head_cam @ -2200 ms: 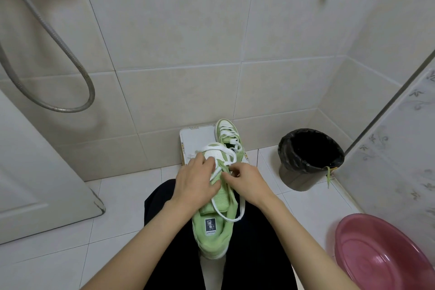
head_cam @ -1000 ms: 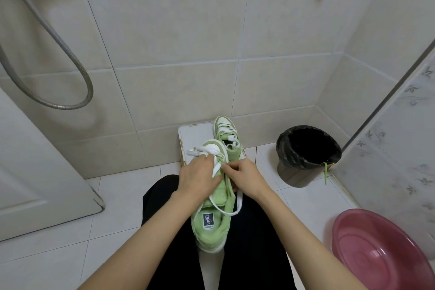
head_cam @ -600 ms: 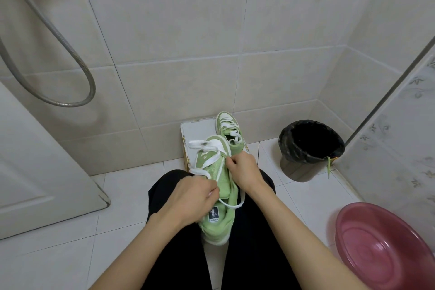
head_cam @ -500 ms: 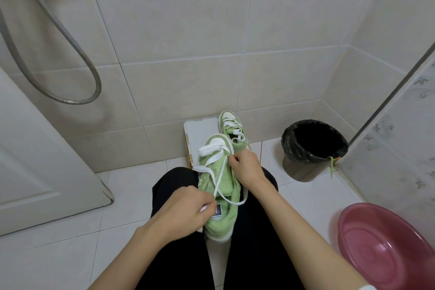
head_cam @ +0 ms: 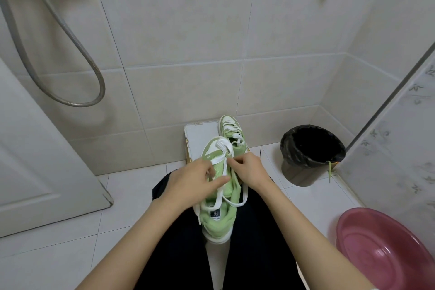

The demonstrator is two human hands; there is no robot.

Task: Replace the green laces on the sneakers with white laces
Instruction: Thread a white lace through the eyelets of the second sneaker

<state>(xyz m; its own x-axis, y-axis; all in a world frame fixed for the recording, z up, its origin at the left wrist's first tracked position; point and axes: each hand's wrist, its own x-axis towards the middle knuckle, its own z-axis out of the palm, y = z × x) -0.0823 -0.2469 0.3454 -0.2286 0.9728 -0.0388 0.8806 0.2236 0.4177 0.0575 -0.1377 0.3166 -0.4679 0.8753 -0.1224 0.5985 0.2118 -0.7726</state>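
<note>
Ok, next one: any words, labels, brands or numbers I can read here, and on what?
Insole label inside the sneaker on the lap: dark patch over a white strip of print, too blurred to read.
Yellow edge of the white board by the wall: tiny marks, too small to read.
No other text shows.

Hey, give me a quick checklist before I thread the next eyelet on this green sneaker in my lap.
1. Shoe steady: ok, the left hand grips the light green sneaker on the lap.
2. Lace under control: ok, the right hand pinches the flat white lace near the eyelets.
3. Lacing finished: not ok, both ends hang loose.
4. Ends even: cannot tell.
5. Second green sneaker: ok, white-laced, on the white board.
6. Removed green lace: ok, draped over the black bin.
</note>
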